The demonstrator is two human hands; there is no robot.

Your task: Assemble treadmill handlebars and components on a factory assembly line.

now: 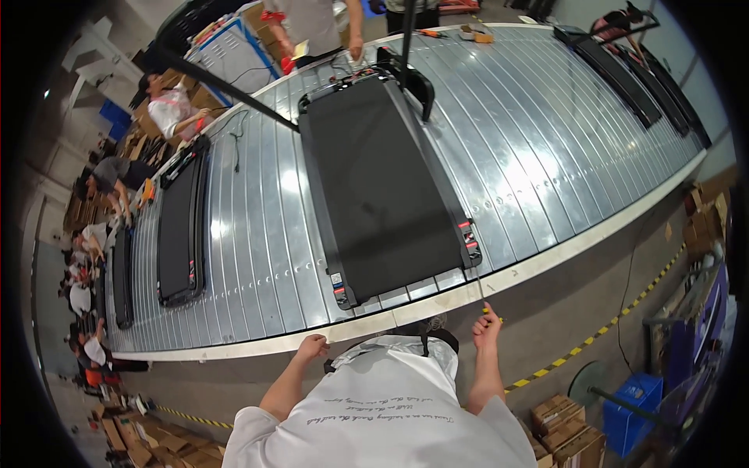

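Note:
A black treadmill [386, 187] lies flat on the slatted metal conveyor [546, 156], its near end close to the front edge. My left hand [312, 346] is curled loosely at the conveyor's front rim, holding nothing that I can see. My right hand [486, 327] is raised just off the rim, closed on a small yellow-handled tool [491, 312] whose thin shaft points up toward the treadmill's near right corner [470, 242].
More black treadmills lie on the conveyor at the left [181, 226] and far right [616, 74]. Other people work along the far and left sides [168, 105]. Cardboard boxes [566, 429], a blue crate [633, 405] and yellow-black floor tape [593, 335] are at my right.

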